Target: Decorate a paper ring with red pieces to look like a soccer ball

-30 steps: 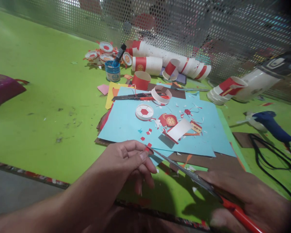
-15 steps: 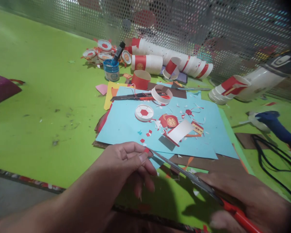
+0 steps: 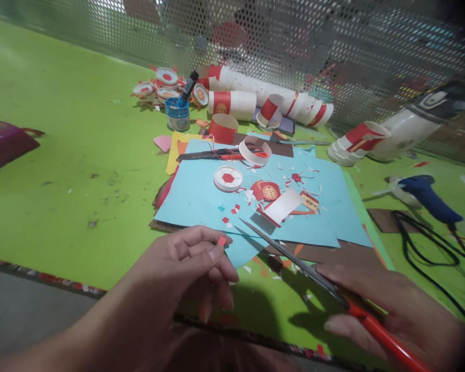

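Observation:
Between the thumb and index finger of my left hand (image 3: 196, 263) is a small red paper piece (image 3: 221, 241). My right hand (image 3: 395, 305) holds red-handled scissors (image 3: 294, 261), whose blade tips lie a little right of that piece and apart from it. Beyond my hands, light blue sheets (image 3: 194, 201) carry small red pieces and white scraps. A white disc with a red centre (image 3: 228, 178), a red round piece with a gold emblem (image 3: 270, 191) and a folded white strip (image 3: 283, 206) rest on them.
Behind the sheets are a cutter knife (image 3: 205, 154), a white paper ring (image 3: 256, 151), a blue jar (image 3: 177, 114) and stacked paper cups (image 3: 236, 105). At the right lie a blue glue gun (image 3: 430, 199) and its black cable. Something purple (image 3: 11, 144) sits far left.
The scissor blades have come away from the red piece, and their tips now sit higher and to its right. My left hand has moved slightly left with the piece. The view has shifted a little.

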Demonstrator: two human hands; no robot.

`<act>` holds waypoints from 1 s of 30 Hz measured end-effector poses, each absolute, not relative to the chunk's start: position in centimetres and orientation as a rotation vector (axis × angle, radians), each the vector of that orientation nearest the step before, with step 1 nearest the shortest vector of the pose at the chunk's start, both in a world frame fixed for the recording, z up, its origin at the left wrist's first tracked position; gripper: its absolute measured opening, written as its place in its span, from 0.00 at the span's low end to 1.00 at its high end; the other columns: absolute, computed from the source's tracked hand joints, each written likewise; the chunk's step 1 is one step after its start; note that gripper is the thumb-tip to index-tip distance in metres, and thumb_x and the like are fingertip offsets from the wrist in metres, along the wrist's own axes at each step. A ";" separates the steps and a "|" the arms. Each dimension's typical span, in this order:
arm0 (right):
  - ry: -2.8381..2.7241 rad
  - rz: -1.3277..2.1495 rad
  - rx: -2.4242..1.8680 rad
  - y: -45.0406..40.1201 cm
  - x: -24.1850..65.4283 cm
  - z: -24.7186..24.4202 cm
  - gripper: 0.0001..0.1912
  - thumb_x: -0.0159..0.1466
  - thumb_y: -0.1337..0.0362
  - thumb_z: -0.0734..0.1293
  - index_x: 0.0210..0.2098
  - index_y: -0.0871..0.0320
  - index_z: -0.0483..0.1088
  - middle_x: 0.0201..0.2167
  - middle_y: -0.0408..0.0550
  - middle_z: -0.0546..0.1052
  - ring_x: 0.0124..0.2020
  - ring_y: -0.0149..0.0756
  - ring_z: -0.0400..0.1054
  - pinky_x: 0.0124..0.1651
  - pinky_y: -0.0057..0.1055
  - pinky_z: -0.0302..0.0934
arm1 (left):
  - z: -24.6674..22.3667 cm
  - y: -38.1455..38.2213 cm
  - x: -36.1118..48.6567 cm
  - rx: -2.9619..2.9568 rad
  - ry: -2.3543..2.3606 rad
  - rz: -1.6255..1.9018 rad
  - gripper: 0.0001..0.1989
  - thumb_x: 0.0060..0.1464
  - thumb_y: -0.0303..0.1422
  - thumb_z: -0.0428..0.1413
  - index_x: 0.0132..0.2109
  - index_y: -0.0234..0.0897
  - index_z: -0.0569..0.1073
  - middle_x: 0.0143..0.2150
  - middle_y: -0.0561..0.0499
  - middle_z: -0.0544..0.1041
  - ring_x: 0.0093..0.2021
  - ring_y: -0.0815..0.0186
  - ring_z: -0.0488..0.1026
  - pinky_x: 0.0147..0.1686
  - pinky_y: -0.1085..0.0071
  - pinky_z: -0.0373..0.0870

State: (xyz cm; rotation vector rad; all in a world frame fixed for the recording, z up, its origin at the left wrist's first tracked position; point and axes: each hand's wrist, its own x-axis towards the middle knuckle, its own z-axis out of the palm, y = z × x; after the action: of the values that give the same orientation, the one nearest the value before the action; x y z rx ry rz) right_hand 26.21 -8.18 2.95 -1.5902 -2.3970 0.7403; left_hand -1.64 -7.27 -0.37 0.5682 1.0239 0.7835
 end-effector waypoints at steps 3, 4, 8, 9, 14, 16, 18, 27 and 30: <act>-2.448 0.882 -1.650 -8.9 26.6 2.6 0.16 0.59 0.47 0.67 0.44 0.39 0.76 0.45 0.43 0.82 0.46 0.53 0.76 0.32 0.35 0.75 | 0.1 -7.0 -2.2 0.675 1.034 0.807 0.09 0.54 0.35 0.61 0.33 0.33 0.72 0.24 0.49 0.80 0.16 0.74 0.69 0.15 0.83 0.63; -2.441 0.897 -1.661 -9.1 26.6 2.6 0.16 0.59 0.47 0.66 0.44 0.39 0.76 0.44 0.43 0.82 0.47 0.52 0.76 0.32 0.35 0.75 | 0.2 -6.9 -2.3 0.700 1.044 0.815 0.09 0.54 0.35 0.62 0.33 0.33 0.72 0.24 0.49 0.80 0.15 0.75 0.69 0.15 0.83 0.63; -2.420 0.853 -1.652 -9.6 26.6 2.7 0.17 0.59 0.50 0.66 0.48 0.37 0.74 0.45 0.41 0.81 0.44 0.48 0.77 0.37 0.34 0.75 | 0.6 -6.7 -2.6 0.782 1.102 0.865 0.08 0.54 0.34 0.62 0.34 0.33 0.73 0.25 0.48 0.80 0.17 0.75 0.69 0.14 0.83 0.62; -2.425 0.827 -1.641 -9.6 26.6 2.7 0.18 0.59 0.51 0.66 0.49 0.38 0.73 0.45 0.42 0.81 0.43 0.48 0.78 0.38 0.35 0.75 | 0.5 -6.7 -2.6 0.801 1.104 0.873 0.08 0.54 0.34 0.61 0.35 0.33 0.73 0.26 0.48 0.80 0.17 0.74 0.69 0.14 0.83 0.62; -2.487 0.626 -1.592 -9.7 26.4 3.0 0.21 0.57 0.53 0.67 0.50 0.42 0.74 0.43 0.48 0.83 0.37 0.50 0.78 0.41 0.40 0.74 | 0.0 -6.6 -2.2 0.771 0.994 0.863 0.08 0.57 0.31 0.58 0.43 0.32 0.71 0.31 0.45 0.81 0.24 0.68 0.76 0.20 0.78 0.70; -2.492 0.633 -1.593 -9.8 26.2 3.2 0.22 0.57 0.54 0.68 0.52 0.42 0.73 0.44 0.48 0.82 0.37 0.49 0.78 0.41 0.39 0.74 | -0.1 -6.6 -2.0 0.758 0.968 0.854 0.08 0.58 0.31 0.58 0.43 0.32 0.70 0.33 0.43 0.81 0.28 0.66 0.77 0.23 0.76 0.73; -2.490 0.704 -1.603 -10.0 26.0 3.6 0.24 0.57 0.56 0.68 0.54 0.41 0.72 0.47 0.46 0.81 0.39 0.48 0.78 0.42 0.38 0.74 | -0.1 -6.6 -1.8 0.760 0.950 0.843 0.08 0.58 0.32 0.58 0.41 0.31 0.70 0.34 0.42 0.81 0.28 0.66 0.77 0.24 0.76 0.74; -2.451 1.105 -1.533 -9.5 25.7 3.6 0.28 0.59 0.60 0.68 0.60 0.45 0.66 0.58 0.48 0.74 0.49 0.45 0.74 0.49 0.37 0.71 | -0.1 -6.3 -1.6 0.746 0.921 0.809 0.07 0.58 0.32 0.58 0.37 0.31 0.69 0.31 0.43 0.81 0.23 0.69 0.75 0.23 0.75 0.75; -2.447 1.114 -1.493 -9.1 25.5 3.6 0.31 0.59 0.61 0.70 0.62 0.46 0.63 0.58 0.49 0.73 0.49 0.45 0.73 0.52 0.39 0.69 | -0.1 -6.1 -1.5 0.720 0.921 0.811 0.06 0.57 0.30 0.58 0.37 0.32 0.68 0.32 0.44 0.81 0.23 0.69 0.75 0.23 0.74 0.74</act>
State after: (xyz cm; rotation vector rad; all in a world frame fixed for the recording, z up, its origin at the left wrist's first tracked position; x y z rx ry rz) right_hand 25.53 -9.10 3.62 -1.4934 -2.4474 1.1138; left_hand -1.47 -6.13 -0.09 0.7196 0.9213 0.8107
